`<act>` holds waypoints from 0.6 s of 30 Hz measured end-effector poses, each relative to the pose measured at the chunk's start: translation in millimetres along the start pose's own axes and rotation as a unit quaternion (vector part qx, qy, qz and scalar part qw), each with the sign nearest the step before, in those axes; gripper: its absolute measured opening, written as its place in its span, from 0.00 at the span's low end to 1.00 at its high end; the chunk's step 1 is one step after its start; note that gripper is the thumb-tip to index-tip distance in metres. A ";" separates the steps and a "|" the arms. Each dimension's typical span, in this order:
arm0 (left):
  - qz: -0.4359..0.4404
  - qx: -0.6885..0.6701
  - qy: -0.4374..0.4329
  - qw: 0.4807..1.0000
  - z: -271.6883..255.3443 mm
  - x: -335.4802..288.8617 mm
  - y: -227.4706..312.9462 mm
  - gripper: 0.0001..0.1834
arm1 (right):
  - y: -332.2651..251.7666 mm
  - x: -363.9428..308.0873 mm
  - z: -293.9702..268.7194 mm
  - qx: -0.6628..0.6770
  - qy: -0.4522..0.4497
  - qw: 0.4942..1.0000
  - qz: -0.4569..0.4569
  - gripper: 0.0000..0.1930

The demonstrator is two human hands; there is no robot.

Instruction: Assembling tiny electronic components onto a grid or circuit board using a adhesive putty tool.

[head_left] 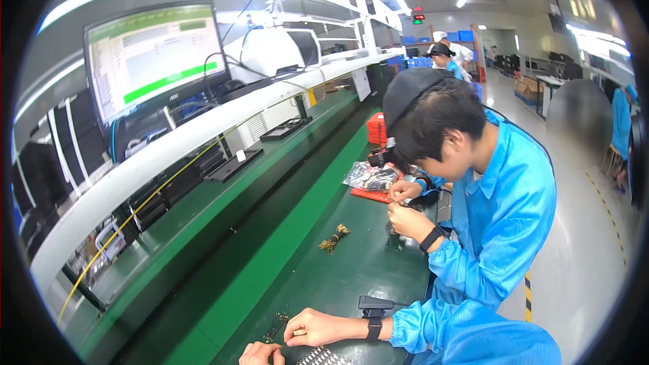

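My right hand reaches in from the lower right in a blue sleeve, a black strap with a small dark device on the wrist. Its fingers are pinched together around something too small to make out. My left hand is at the bottom edge, partly cut off, its fingers curled close to the right fingertips; what they hold is hidden. Beneath the hands lies a panel of small silvery pieces in rows. Just beyond them, small dark and gold-coloured parts are scattered on the green tabletop.
A bundle of gold-tipped thin parts lies farther along the bench. Beside me a co-worker in blue bends over small parts held in both hands. Clear bags and red bins stand beyond. A shelf with a monitor runs along the left.
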State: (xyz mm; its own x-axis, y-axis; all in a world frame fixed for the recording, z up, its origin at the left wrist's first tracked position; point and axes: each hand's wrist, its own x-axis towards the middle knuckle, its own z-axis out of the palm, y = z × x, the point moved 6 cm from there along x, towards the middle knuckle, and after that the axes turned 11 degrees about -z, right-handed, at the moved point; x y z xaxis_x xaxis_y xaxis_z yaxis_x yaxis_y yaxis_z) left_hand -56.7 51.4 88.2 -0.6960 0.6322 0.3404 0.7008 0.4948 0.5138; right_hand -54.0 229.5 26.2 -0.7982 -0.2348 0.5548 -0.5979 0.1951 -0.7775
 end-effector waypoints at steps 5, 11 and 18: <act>-0.018 0.009 0.005 1.000 -2.2 -11.3 -10.0 0.07 | -1.7 0.9 5.9 -0.026 -0.030 0.999 0.018 0.09; -0.065 -0.038 0.007 0.997 4.6 -19.4 -7.2 0.06 | -5.2 -1.2 15.8 0.014 -0.049 0.998 0.027 0.12; 0.026 -0.032 0.096 0.995 15.6 -32.9 -11.9 0.11 | -7.0 -15.1 8.3 0.013 -0.050 0.983 0.176 0.13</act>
State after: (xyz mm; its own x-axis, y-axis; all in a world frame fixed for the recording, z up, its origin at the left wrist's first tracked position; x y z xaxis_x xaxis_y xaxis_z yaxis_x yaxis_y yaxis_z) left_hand -39.6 34.1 58.6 -0.6800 0.5283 0.5084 0.7298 0.4209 0.5388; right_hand -37.2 223.7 20.8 -0.9429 -0.2500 0.2200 -0.2837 0.2571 -0.9238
